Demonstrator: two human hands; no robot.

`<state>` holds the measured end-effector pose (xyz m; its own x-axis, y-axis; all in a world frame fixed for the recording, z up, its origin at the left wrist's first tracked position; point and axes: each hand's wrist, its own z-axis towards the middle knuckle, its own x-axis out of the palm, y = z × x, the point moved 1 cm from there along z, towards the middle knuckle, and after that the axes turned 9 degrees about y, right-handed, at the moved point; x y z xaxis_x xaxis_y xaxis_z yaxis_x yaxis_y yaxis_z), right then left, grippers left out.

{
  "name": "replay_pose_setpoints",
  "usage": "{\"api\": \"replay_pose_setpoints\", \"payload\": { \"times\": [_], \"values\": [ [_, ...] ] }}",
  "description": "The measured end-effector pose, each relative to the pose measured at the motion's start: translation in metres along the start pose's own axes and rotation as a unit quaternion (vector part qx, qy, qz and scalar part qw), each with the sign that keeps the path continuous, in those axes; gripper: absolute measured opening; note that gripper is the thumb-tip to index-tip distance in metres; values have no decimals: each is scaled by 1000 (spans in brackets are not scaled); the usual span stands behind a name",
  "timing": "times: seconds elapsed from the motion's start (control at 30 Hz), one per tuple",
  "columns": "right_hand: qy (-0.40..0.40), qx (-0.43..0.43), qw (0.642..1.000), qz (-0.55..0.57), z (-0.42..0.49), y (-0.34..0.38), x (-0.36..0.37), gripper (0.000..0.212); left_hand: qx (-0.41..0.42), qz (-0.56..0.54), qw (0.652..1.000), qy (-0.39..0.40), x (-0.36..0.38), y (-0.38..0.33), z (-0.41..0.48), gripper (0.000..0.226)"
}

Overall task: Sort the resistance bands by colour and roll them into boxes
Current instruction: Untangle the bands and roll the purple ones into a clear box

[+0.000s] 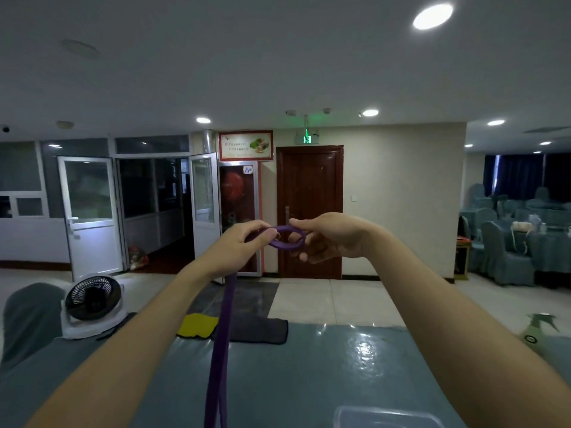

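1. Purple rubber sits between both hands: the left hand (244, 242) pinches the purple resistance band (222, 335) between thumb and curled fingers. The right hand (327, 239) has its fingertips closed on the far side of a small loop, held up at about chest height.
2. The relation that matters: the loop lies crosswise between the hands. The rest of the band hangs as a long double strand straight down from under the left hand, toward the body and out of the bottom of the view. The long axis is therefore near vertical. The left hand is the nearer to that free length, so I judge it would feed the band while the right turns the coil.
3. A clear plastic box (389, 412) shows only its upper edge at the bottom of the view, low and right of the hanging strand and well apart from the hands.
4. It rests on the glossy teal bench (309, 381). At the bench's far edge lie a yellow cloth (197, 325) and a dark grey cloth (259, 330). A small white desk fan (92, 301) stands on the left and a pale spray bottle (537, 330) on the right.
5. Writing: the red-framed wall sign (246, 145) carries lettering too blurred to read. The green exit sign (306, 139) shows only a pictogram, the bottle's round mark is illegible, and no brand shows on the fan.
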<state>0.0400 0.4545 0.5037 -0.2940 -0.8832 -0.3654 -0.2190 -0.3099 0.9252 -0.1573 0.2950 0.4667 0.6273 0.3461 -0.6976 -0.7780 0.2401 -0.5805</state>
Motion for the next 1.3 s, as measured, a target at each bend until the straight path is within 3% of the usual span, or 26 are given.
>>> {"api": "replay_pose_setpoints", "payload": {
  "times": [0.1,0.23,0.4,0.5,0.6,0.7,0.83,0.9,1.03,1.17,1.3],
  "values": [
    [-37,-17,997,71,-1,-13,2,48,5,39,999,23,-2,-1,0,22],
    [-48,-49,975,211,-6,-20,9,47,2,0,998,56,3,2,3,21],
    [-54,-83,949,299,-8,-24,20,42,15,-188,982,3,21,7,8,22],
    [-54,-92,942,319,-8,-35,27,34,19,-225,974,-21,30,10,7,33],
    [-59,-86,947,304,-8,-57,36,25,12,-162,987,-18,34,14,-2,35],
    [-55,-67,976,202,-9,-86,46,32,-4,-26,999,19,40,20,-18,27],
    [-94,-18,995,34,-9,-131,65,26,-15,117,990,75,67,36,-42,26],
    [-121,-13,992,33,-11,-156,81,22,-24,130,987,91,83,48,-56,24],
    [-95,-6,978,184,-18,-201,118,24,-45,117,984,126,110,71,-83,25],
    [-36,-27,923,382,-27,-233,143,37,-41,98,985,139,131,84,-104,29],
    [-28,-50,900,432,-31,-253,154,42,-48,41,989,133,147,90,-115,26]
  ]
}}
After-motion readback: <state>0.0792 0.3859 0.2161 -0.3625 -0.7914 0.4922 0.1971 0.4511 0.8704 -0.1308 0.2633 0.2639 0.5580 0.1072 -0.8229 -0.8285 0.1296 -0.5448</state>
